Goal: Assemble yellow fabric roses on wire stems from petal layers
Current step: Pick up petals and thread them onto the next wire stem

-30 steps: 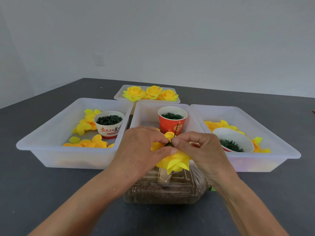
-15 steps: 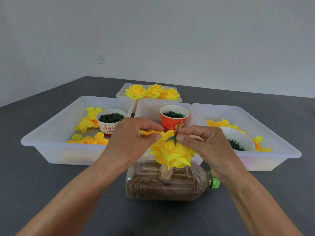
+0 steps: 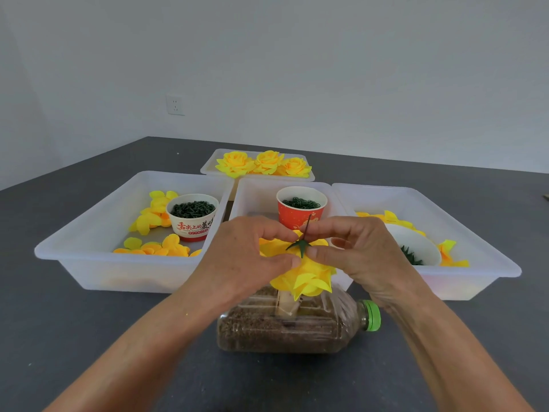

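While the left hand pinches the yellow rose just under its fingers, the right hand nips the green calyx on the wire stem — apparently seating it, rose inverted above the bottle.

There is only the one view, from the camera on my head, so nothing is shared with a second one. It looks forward and down across the dark counter toward the white wall, where a socket sits left of centre. My left hand and right hand are close below the lens, mid-frame, my forearms running off the bottom edge. The wide angle takes in the left tray and the right tray, and the far tray beyond them.
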